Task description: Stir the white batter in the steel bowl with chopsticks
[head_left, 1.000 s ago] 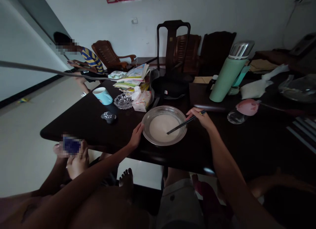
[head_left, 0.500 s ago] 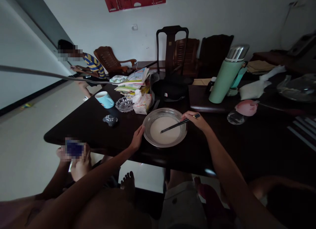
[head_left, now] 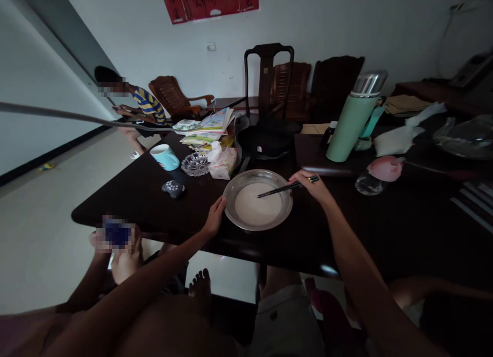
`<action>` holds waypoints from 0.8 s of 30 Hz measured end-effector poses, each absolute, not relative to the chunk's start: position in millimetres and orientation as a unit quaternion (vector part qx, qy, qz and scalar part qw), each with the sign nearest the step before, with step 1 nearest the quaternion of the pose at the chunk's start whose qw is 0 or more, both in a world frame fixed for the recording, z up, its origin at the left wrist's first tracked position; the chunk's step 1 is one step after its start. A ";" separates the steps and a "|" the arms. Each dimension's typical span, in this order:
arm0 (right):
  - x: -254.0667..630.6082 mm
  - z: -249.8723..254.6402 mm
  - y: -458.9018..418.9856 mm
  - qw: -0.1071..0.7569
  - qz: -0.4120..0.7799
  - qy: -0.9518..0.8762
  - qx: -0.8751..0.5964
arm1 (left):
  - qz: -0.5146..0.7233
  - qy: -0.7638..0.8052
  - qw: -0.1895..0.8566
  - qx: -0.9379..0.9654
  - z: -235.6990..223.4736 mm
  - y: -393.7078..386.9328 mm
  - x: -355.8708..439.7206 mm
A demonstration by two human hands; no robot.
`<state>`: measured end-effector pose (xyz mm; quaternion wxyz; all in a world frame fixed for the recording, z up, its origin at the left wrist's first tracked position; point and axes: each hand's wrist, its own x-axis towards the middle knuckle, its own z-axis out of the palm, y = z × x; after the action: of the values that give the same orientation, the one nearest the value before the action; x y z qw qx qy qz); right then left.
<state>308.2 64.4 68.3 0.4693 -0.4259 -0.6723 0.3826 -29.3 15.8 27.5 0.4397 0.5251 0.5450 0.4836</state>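
A round metal bowl (head_left: 233,213) stands on the dark table, with a pale, creamy batter-like liquid (head_left: 256,208) in it. My left hand (head_left: 215,215) grips the bowl's rim on the left side, fingers partly hidden by the edge. Dark chopsticks (head_left: 283,188) are pinched in my right hand (head_left: 311,185) above the bowl's right rim. They slant down to the left, and their tips touch the liquid near the middle of the bowl.
Behind the bowl are a tissue pack (head_left: 224,164), a glass dish (head_left: 195,164), a blue mug (head_left: 165,157) and booklets (head_left: 210,126). A green thermos (head_left: 352,126) and pink-lidded jar (head_left: 385,168) stand right. Another person's hands (head_left: 125,259) hold a blurred-out device at left; one more person sits beyond.
The chopsticks' tips swept left and toward me through the liquid, then back away from me and right, my right hand moving with them. My left hand stays on the rim. The view shifted slightly.
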 end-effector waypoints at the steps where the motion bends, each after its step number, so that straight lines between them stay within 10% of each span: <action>1: 309.6 68.0 64.5 0.476 0.389 -0.661 -0.430 | 0.482 0.545 0.439 0.527 27.6 15.8 -29.3; 24: 309.1 70.3 62.6 0.480 0.392 -0.659 -0.426 | 0.481 0.545 0.448 0.521 29.8 14.7 -27.3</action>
<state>309.1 62.6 70.3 0.4803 -0.4255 -0.6592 0.3921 -27.3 14.7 29.8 0.4476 0.5206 0.5449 0.4815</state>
